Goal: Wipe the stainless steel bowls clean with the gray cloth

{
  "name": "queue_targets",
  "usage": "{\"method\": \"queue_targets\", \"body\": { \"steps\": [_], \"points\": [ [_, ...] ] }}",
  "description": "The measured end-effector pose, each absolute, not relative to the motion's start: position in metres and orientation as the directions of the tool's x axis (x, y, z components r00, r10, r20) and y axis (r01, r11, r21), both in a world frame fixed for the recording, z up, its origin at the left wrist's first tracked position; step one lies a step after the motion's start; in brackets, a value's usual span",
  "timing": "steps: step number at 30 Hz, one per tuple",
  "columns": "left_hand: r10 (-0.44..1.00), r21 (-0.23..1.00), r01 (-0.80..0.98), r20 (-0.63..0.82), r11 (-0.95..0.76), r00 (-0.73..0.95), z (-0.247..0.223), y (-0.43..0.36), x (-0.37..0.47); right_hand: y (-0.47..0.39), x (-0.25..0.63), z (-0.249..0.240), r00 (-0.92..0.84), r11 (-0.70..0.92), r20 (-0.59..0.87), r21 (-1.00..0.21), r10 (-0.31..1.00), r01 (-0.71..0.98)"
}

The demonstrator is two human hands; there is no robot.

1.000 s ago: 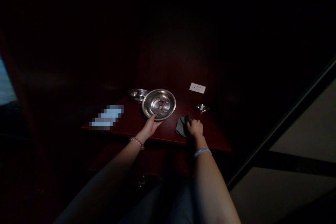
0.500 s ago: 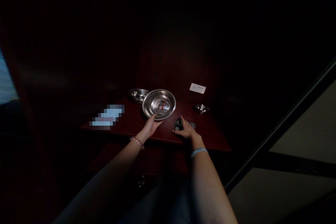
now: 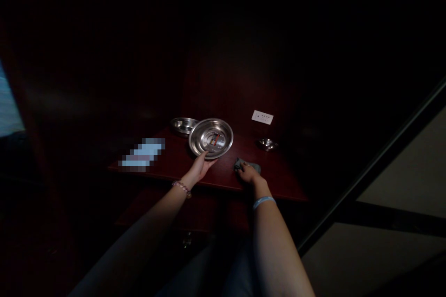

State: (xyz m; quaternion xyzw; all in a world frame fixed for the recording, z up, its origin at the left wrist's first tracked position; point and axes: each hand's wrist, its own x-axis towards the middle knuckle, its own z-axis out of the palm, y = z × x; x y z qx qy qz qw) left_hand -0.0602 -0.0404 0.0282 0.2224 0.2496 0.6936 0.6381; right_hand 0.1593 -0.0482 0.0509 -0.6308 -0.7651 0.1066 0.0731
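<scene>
My left hand point(image 3: 202, 167) grips the near rim of a round stainless steel basin point(image 3: 223, 148), thumb on the inside and fingers beneath. The basin is tilted toward me, and a dark label with orange point(image 3: 215, 139) sits on its inner bottom. To the right, my right hand point(image 3: 249, 174) is closed on a crumpled grey-green cloth point(image 3: 256, 167) lying on the dark red desk top point(image 3: 223, 177). Behind the held basin, partly covered by it, stands a second steel basin point(image 3: 181, 126).
A small shiny metal bowl point(image 3: 268, 144) sits at the back right of the desk. Above it a white socket plate point(image 3: 262, 117) is on the back panel. A blurred-out light blue patch point(image 3: 142, 154) lies on the left. A dark slanted frame edge point(image 3: 362, 178) runs along the right.
My right hand has gone from spread fingers around the cloth to closed fingers on it, and the cloth looks flatter. My left hand and the basin have stayed in place.
</scene>
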Motion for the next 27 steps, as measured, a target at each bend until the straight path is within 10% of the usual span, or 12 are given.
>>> {"method": "queue_targets", "body": {
  "steps": [27],
  "points": [
    [0.997, 0.63, -0.774, 0.002, -0.062, -0.078, 0.023, -0.036, -0.062, -0.059, 0.162, 0.062, -0.172, 0.16, -0.034, -0.224, 0.985, 0.961]
  ]
}}
